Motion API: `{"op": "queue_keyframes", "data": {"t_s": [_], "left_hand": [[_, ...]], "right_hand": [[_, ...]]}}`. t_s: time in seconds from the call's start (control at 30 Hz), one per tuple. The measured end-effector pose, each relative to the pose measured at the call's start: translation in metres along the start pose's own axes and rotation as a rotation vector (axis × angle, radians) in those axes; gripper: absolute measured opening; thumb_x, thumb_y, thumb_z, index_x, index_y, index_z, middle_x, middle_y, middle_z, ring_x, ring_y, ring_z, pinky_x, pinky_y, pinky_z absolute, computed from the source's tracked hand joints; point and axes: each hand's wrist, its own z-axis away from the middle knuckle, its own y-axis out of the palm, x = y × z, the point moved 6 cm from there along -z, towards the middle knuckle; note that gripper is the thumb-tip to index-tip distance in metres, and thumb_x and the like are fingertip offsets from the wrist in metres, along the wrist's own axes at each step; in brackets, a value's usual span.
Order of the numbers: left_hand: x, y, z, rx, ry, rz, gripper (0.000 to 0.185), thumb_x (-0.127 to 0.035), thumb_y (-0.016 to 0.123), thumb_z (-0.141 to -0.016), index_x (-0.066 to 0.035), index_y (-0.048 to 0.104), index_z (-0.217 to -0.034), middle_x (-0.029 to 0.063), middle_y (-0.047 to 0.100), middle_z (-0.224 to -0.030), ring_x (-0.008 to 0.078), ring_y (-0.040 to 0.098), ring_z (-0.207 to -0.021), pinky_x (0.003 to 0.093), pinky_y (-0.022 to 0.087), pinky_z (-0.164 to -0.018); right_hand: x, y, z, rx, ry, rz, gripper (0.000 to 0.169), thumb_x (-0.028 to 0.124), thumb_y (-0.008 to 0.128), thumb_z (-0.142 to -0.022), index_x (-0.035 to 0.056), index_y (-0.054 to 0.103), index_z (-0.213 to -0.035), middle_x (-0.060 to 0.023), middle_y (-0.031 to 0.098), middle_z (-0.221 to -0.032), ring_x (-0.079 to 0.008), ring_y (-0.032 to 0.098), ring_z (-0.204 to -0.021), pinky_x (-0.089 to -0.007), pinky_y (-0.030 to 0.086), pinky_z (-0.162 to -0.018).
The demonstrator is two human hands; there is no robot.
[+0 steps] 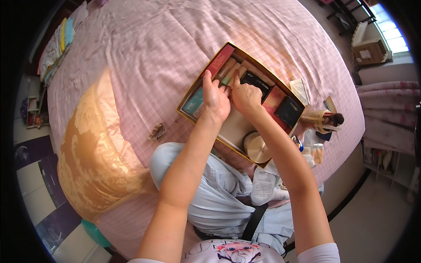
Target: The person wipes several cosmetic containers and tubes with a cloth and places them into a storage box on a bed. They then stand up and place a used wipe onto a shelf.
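A shallow box with yellow edges (pixel 201 124) lies tilted on the bed, holding cosmetics. Over its left part is my left hand (pixel 216 98), palm turned up, fingers near a red carton (pixel 222 60) and several tubes (pixel 227 69). Close beside it, my right hand (pixel 246 95) has its index finger stretched toward the tubes; whether its curled fingers hold something small is hidden. A teal packet (pixel 194 103) lies left of my left hand. Black flat cases (pixel 289 111) sit in the right part, and a round metallic-lidded container (pixel 258 148) in the near corner.
Right of the box are a jar of makeup brushes (pixel 319 120), a paper leaflet (pixel 299 90) and plastic packets (pixel 314 148). A gold cushion (pixel 95 154) rests on the left of the pink checked bed sheet (pixel 148 49). A small wrapped item (pixel 157 131) lies near my knee.
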Motion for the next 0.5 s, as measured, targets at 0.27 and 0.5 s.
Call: {"op": "queue_keyframes", "data": {"t_s": [0.27,0.5], "left_hand": [[-0.002,-0.005,0.004,-0.097,-0.007,-0.012,0.079,-0.052,0.028,-0.076,0.0,-0.007,-0.125,0.0199,0.005,-0.129,0.025,0.027,-0.109,0.0325,0.017,-0.094],[-0.003,-0.007,0.0,-0.068,0.033,0.017,0.08,-0.053,0.027,-0.076,0.0,-0.008,-0.124,0.0176,-0.001,-0.131,0.0264,0.017,-0.116,0.0343,0.01,-0.096]], "right_hand": [[-0.011,-0.021,-0.023,-0.116,-0.001,-0.188,0.041,0.013,0.048,-0.069,0.0001,0.042,-0.107,-0.0135,0.059,-0.073,-0.0241,0.058,-0.067,-0.0335,0.046,-0.053],[-0.02,-0.015,-0.054,0.033,0.099,-0.483,0.027,0.015,0.045,-0.069,0.0,0.049,-0.092,-0.0195,0.056,-0.085,-0.0315,0.054,-0.083,-0.0383,0.044,-0.068]]}}
